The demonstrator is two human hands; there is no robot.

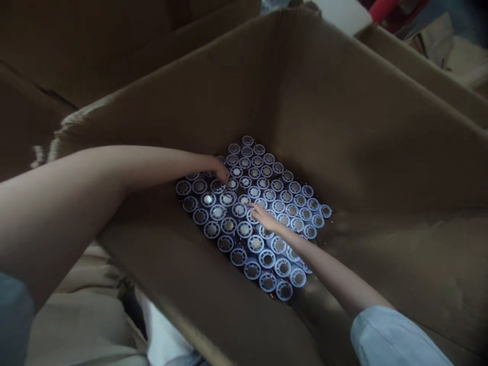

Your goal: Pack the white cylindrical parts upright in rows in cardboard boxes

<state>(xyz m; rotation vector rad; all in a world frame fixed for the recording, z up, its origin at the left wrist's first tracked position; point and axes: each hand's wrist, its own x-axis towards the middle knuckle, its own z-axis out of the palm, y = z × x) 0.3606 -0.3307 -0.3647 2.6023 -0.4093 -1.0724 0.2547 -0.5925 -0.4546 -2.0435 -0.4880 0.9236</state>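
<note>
Many round, pale blue-white ringed pieces (255,244) with metallic centres stand in close rows on the floor of a deep cardboard box (381,132). My left hand (221,170) reaches down among the pieces at the left of the group, its fingertips hidden between them. Near the middle, my right hand (262,215) lies over the pieces with its fingers stretched toward a piece with a bright centre (244,200). Nothing shows held in my right hand. Whether my left hand grips a piece cannot be made out.
High brown walls surround both arms, with a worn top edge (86,108) at the left. More cardboard (125,40) stands behind. A red object (398,12) and a pale surface (343,14) show at the top right. Beige cloth (82,320) lies outside the box at the lower left.
</note>
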